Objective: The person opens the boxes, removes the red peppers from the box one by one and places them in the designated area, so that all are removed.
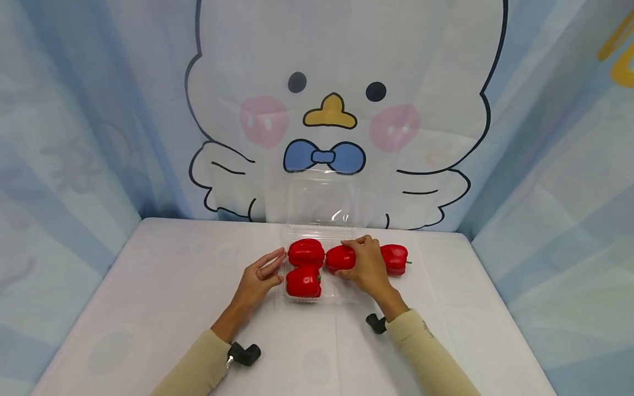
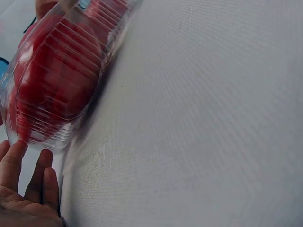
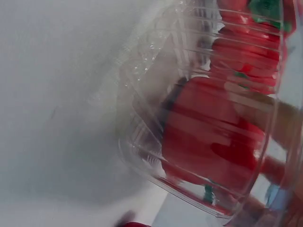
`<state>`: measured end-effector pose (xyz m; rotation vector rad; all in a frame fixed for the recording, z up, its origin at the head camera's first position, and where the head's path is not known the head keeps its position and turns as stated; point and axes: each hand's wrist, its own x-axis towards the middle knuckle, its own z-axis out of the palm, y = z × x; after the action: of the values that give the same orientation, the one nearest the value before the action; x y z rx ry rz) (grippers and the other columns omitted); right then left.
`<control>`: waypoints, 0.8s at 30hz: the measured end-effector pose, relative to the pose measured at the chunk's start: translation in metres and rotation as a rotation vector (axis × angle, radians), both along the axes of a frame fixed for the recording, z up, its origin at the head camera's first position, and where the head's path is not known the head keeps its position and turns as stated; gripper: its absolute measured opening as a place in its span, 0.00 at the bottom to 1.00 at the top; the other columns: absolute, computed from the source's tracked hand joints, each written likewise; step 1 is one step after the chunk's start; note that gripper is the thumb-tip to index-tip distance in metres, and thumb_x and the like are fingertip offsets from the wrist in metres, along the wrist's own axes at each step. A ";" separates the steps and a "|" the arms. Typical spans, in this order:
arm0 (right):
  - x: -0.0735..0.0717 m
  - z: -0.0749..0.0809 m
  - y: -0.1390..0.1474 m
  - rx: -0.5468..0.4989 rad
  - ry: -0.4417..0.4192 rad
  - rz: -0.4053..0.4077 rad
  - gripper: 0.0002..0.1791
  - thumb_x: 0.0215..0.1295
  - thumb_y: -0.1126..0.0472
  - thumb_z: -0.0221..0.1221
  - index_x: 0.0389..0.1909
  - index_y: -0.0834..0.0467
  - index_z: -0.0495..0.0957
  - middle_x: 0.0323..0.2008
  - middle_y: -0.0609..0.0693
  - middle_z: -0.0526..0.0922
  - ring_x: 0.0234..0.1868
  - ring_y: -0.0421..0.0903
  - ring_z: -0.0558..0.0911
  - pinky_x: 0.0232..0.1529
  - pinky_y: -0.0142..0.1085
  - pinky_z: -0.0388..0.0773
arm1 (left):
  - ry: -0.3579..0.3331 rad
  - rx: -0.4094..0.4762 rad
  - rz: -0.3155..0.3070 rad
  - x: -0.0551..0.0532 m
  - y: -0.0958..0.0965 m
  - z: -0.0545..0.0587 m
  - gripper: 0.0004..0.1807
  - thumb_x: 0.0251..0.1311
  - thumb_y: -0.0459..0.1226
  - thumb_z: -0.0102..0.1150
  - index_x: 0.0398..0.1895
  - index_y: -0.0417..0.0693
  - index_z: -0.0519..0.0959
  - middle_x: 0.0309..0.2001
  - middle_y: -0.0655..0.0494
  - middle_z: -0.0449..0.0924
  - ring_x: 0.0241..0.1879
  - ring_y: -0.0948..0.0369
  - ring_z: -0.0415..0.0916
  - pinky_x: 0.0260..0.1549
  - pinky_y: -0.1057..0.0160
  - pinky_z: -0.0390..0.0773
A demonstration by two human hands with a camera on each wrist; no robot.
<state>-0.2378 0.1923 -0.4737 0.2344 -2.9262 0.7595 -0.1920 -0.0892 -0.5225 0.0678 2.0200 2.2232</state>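
Observation:
A clear plastic clamshell box (image 1: 342,292) stands at the far middle of the table with its lid (image 1: 324,201) raised. Two red bell peppers, one behind (image 1: 306,253) and one in front (image 1: 303,283), lie in its left half. My right hand (image 1: 369,267) grips another red bell pepper (image 1: 339,258) inside the right half, as the box's wall (image 3: 189,109) shows in the right wrist view. Fairly straight fingers of my left hand (image 1: 260,278) touch the box's left side. A further red bell pepper (image 1: 394,259) lies right of the box, partly behind my right hand.
The white table (image 1: 198,297) ends at the back against a curtain (image 1: 426,66) printed with a cartoon bird. Blue-patterned curtains (image 1: 64,165) hang on both sides. A black wrist camera (image 1: 245,353) sits on my left sleeve.

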 end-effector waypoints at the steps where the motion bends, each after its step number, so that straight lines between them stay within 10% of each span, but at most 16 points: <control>1: 0.000 0.000 0.000 0.008 0.008 0.003 0.42 0.46 0.57 0.85 0.67 0.51 0.82 0.61 0.58 0.77 0.65 0.57 0.74 0.61 0.53 0.86 | 0.002 -0.001 0.002 0.000 0.000 0.000 0.36 0.69 0.24 0.59 0.80 0.50 0.68 0.78 0.53 0.69 0.81 0.53 0.63 0.62 0.71 0.79; 24: 0.005 0.005 -0.002 -0.023 0.017 -0.014 0.39 0.48 0.61 0.82 0.65 0.54 0.82 0.62 0.58 0.75 0.67 0.57 0.71 0.60 0.56 0.86 | -0.016 0.008 -0.006 -0.002 0.000 -0.007 0.37 0.69 0.24 0.60 0.80 0.53 0.69 0.78 0.56 0.70 0.80 0.56 0.65 0.65 0.68 0.78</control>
<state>-0.2324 0.1907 -0.4683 0.2173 -2.8981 0.7848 -0.1940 -0.0887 -0.5291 0.0566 1.9996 2.2213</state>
